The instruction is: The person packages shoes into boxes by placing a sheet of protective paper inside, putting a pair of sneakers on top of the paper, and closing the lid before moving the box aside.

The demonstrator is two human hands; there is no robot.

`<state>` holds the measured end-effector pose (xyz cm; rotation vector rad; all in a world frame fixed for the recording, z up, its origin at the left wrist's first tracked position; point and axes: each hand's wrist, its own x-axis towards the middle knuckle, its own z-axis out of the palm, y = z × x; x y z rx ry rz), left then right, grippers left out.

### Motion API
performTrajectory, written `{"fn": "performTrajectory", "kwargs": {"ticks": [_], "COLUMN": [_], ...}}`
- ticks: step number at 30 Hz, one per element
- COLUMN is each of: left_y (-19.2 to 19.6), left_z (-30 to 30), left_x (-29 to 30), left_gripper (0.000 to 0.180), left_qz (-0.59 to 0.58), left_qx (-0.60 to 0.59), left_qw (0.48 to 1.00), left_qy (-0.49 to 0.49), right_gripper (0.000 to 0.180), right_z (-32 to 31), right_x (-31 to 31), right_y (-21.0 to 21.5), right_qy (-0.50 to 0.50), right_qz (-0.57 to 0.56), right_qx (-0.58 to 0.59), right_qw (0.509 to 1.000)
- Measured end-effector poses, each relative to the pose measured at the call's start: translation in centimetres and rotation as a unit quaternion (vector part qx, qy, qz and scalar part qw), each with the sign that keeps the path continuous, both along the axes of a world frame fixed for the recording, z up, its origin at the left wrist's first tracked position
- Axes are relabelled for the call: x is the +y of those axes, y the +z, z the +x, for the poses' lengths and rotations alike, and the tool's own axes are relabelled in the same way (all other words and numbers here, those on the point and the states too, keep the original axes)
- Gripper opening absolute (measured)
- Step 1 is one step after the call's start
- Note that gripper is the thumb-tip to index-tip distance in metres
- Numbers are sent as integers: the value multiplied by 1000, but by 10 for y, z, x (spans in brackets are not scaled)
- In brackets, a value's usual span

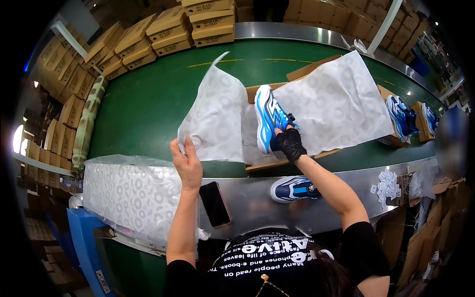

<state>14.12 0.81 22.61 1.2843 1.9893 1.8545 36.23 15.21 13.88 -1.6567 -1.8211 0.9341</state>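
Observation:
My right hand (290,143), in a black fingerless glove, grips a blue and white sneaker (267,119) by its heel end. The sneaker lies on its side over an open brown shoebox (267,165) lined with printed white tissue paper (341,104). My left hand (188,161) pinches the near left corner of the tissue's left flap (215,116), which stands up and spreads out past the box. A second sneaker (293,189), dark blue with a white toe, rests on the metal ledge near my right forearm.
A phone (215,204) and a plastic-covered stack of tissue sheets (131,198) lie near my left arm. Closed shoeboxes (170,32) line the far left of the green belt (133,109). More sneakers (403,118) in boxes stand at right, near small white packets (387,187).

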Motion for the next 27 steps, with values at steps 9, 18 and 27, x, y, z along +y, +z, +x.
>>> {"fn": "performTrajectory", "kwargs": {"ticks": [9, 18, 27], "left_y": [4, -65, -120], "left_z": [36, -5, 58], "left_x": [26, 80, 120], "left_gripper": [20, 50, 63], "left_qz": [-108, -63, -350], "left_qx": [-49, -78, 448], "left_qw": [955, 957, 764], "left_qy": [-272, -272, -306], "right_gripper": [30, 58, 28], "right_z": [-63, 84, 160], "right_x": [8, 6, -115], "right_y": [-27, -26, 45], "right_qy": [371, 58, 92], "right_qz": [-139, 171, 183], "right_qx": [-185, -16, -139], "right_qw": [899, 983, 969]}}
